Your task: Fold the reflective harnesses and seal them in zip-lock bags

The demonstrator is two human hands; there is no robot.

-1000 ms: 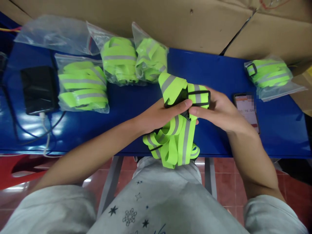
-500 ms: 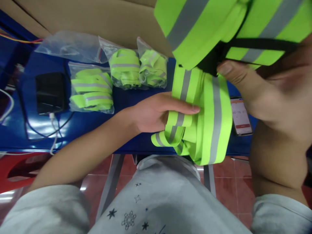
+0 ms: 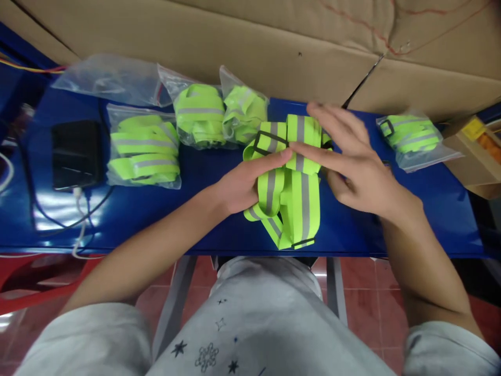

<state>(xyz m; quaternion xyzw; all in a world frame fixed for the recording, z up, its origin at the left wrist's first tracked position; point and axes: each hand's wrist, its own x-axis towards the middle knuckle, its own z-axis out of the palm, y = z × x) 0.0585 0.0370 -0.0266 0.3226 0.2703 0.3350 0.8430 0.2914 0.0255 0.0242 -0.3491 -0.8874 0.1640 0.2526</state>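
Observation:
A folded bundle of neon-yellow reflective strap (image 3: 305,203) with grey stripes and black buckles is held above the blue table. My left hand (image 3: 240,188) is closed round the bundle's left side, its thumb lying across the top by a black buckle (image 3: 270,142). My right hand (image 3: 360,162) is at the upper right of the bundle. Its index finger presses on the folded top layer and the thumb reaches toward the underside, while the other fingers stretch out, slightly blurred. Loops of strap hang below, with another black buckle (image 3: 303,243) at the lower end.
Clear bags of the same straps lie left (image 3: 144,149), behind (image 3: 200,112) and far right (image 3: 410,136). An empty plastic bag (image 3: 113,78) and a black device (image 3: 76,154) with cables are at left. Cardboard (image 3: 235,42) lines the back; a small box (image 3: 473,151) stands right.
The upper part of the strap, held up close to the camera, has come down onto the bundle. My right hand has lowered and moved left, and its fingers are now stretched.

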